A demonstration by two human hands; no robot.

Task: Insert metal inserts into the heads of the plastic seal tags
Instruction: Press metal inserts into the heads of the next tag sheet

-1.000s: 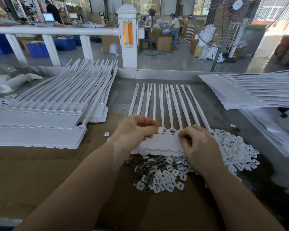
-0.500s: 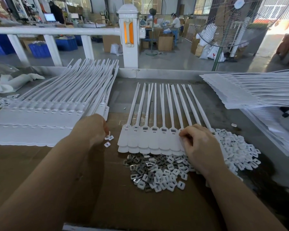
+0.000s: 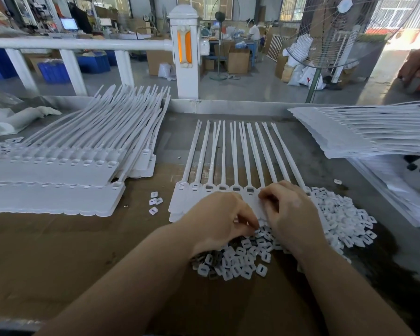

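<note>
A strip of joined white plastic seal tags (image 3: 205,190) lies on the table with its tails pointing away from me. Just in front of it is a pile of small inserts (image 3: 240,260), white and grey-metal mixed, spreading to the right (image 3: 340,214). My left hand (image 3: 216,219) hovers over the near edge of the strip, its fingertips curled and pinched together at the pile's top. My right hand (image 3: 289,209) rests on the strip's right heads, its fingers curled and pinching the strip. The heads under both hands are hidden.
Stacked tag strips (image 3: 58,170) fill the left of the table, and another stack (image 3: 349,132) lies at the right. Three loose inserts (image 3: 154,202) sit between the left stack and the strip. Brown cardboard (image 3: 58,251) covers the near table. A white railing (image 3: 83,43) runs behind it.
My left hand went out left to the loose inserts by the stack, then came back to the pile in front of the strip. My right hand stayed on the strip's right end.
</note>
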